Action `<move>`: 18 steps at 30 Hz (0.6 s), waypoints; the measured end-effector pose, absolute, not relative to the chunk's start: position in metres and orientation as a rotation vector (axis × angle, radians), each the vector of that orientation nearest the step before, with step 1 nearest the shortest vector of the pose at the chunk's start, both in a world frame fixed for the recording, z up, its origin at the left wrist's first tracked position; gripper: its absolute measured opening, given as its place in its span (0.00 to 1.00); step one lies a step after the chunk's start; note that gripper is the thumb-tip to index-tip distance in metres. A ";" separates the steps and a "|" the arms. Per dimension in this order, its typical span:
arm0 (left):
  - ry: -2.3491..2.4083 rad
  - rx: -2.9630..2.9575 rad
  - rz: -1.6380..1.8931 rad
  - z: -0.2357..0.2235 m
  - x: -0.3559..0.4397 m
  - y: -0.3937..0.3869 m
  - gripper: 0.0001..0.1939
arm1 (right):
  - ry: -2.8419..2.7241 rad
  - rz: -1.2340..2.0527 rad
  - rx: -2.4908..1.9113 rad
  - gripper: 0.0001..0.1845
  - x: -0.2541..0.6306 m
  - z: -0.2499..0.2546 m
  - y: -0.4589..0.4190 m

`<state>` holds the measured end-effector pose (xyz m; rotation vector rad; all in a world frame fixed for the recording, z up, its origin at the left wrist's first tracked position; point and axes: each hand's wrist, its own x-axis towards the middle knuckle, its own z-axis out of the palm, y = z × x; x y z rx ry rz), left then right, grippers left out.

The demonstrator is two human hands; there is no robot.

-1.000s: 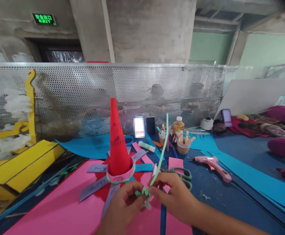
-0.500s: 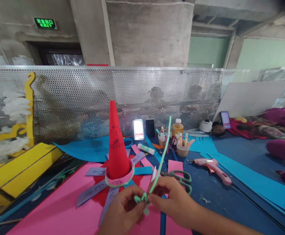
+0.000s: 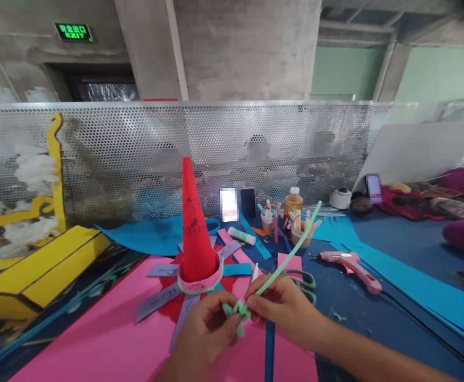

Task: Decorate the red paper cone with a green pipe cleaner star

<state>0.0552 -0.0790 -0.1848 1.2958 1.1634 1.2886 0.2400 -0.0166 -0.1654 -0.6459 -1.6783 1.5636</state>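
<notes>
My left hand (image 3: 212, 330) pinches a light green pipe cleaner (image 3: 291, 253) where it is bent into small flower-like loops. The fingers of my right hand (image 3: 277, 302) are closed on the same pipe cleaner just beside the loops, and its long straight end slants up to the right. Beyond my hands stands a red paper cone (image 3: 196, 239) with dark writing and a pink band round its foot. Lettered purple strips (image 3: 158, 301) spread out from the cone over a pink sheet (image 3: 108, 318). Green-handled scissors (image 3: 306, 284) lie partly hidden behind my right hand.
A pink glue gun (image 3: 351, 265) with its cord lies on the right. Behind are a glue stick (image 3: 241, 236), cups of markers (image 3: 301, 233), a bottle (image 3: 293, 202) and phones (image 3: 248, 203). A yellow folded box (image 3: 41, 270) is at left, and a perforated metal screen (image 3: 224, 132) runs across the back.
The pipe cleaner's straight end has swung from nearly upright to a slant toward the right. Its loops look more spread out. Both hands keep hold, and the view has shifted slightly.
</notes>
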 end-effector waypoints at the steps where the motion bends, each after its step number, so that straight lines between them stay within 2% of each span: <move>1: 1.163 1.295 1.288 -0.183 0.056 -0.080 0.18 | -1.668 1.569 -0.647 0.21 0.240 -0.165 -0.016; 18: 1.180 1.243 1.264 -0.166 0.059 -0.083 0.14 | -1.686 1.494 -0.736 0.16 0.240 -0.158 -0.022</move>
